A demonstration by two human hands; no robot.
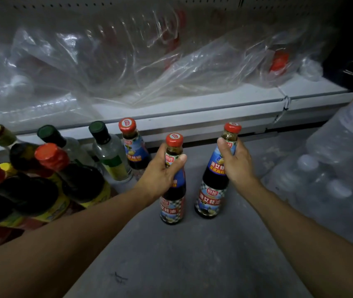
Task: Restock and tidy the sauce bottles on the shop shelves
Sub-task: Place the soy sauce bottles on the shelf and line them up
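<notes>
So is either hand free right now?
No: the left hand grips the neck of one red-capped sauce bottle and the right hand grips another red-capped bottle.

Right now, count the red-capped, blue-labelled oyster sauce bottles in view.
3: one in the left hand, bottle; one in the right hand, bottle; one standing behind, beside the clear bottles. Others may be hidden at left.

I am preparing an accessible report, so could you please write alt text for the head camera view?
A person's left hand and right hand each grip the neck of a dark red-capped sauce bottle, the left bottle and the right bottle, upright over a grey shelf. A third matching bottle stands behind, beside mixed bottles at left; plastic-wrapped goods lie above.
</notes>
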